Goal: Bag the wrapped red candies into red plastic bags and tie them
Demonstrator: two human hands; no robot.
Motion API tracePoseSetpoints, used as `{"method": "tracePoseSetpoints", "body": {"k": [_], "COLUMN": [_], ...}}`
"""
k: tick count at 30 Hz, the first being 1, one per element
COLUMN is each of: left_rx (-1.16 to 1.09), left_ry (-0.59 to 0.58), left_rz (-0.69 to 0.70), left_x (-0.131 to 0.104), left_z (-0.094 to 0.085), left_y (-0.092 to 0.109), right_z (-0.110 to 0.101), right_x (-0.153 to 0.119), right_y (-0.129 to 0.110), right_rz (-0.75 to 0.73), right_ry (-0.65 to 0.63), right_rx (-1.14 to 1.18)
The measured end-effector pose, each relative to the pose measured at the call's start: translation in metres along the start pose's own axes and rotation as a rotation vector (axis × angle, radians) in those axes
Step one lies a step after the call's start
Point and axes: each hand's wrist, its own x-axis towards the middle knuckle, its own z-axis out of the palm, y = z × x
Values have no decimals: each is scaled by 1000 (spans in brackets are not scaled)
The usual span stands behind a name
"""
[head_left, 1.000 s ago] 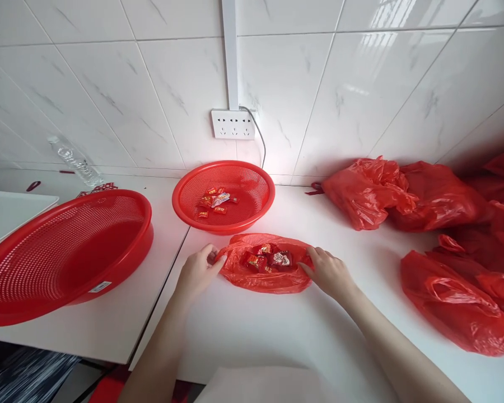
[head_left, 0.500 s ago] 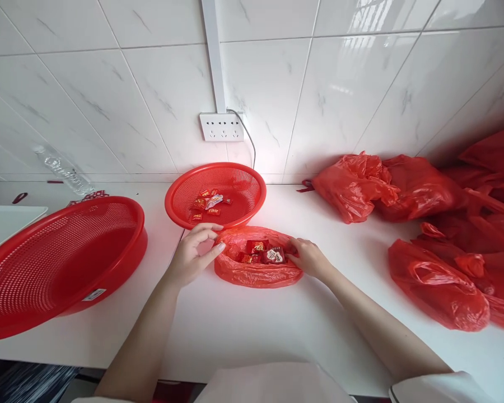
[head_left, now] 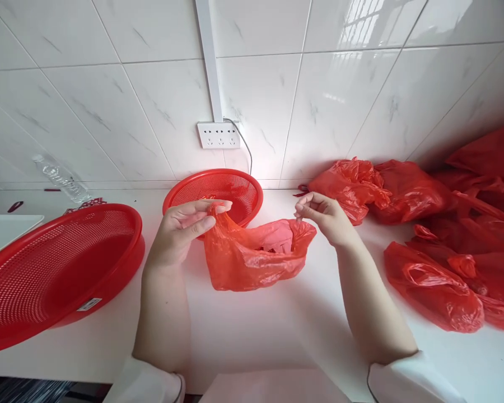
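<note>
A thin red plastic bag (head_left: 252,260) stands on the white counter in front of me, its left side drawn up higher than its right. My left hand (head_left: 182,226) is closed on the gathered left top of this bag, thumb and fingers pinching the plastic. My right hand (head_left: 321,215) is just above the bag's right rim with fingers curled and thumb against them; whether plastic is caught between the fingertips I cannot make out. Folds of the bag hide most of its contents. Behind it, a small red mesh basket (head_left: 252,208) is partly covered by my left hand.
At the left lies a larger red mesh basket (head_left: 134,210). A clear plastic bottle (head_left: 63,179) leans behind it. Several filled red bags (head_left: 437,285) crowd the right side, with more (head_left: 344,184) along the wall. A socket strip (head_left: 218,135) is on the tiled wall.
My left hand has taken hold of the bag's left top and pulled it up. My right hand has risen from the rim. The wrapped packets inside the bag are now mostly covered.
</note>
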Motion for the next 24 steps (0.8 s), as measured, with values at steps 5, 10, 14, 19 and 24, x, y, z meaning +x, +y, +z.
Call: {"method": "tracePoseSetpoints", "body": {"k": [5, 10, 14, 19, 24], "left_rx": [45, 72, 10, -129, 105], "left_ry": [-61, -37, 48, -34, -103], "left_rz": [-86, -111, -157, -153, -155], "left_x": [2, -3, -1, 6, 5], "left_z": [-2, -12, -16, -13, -9], "left_y": [-2, -9, -20, -28, -20], "right_z": [8, 21, 34, 42, 30], "right_x": [-15, -20, -6, 5, 9], "right_y": [-30, -4, 37, 69, 67], "right_rz": [-26, 279, 399, 396, 320], "right_ry": [-166, -544, -613, -580, -587], "right_rx": [-322, -1039, -1234, -1333, -1315]}}
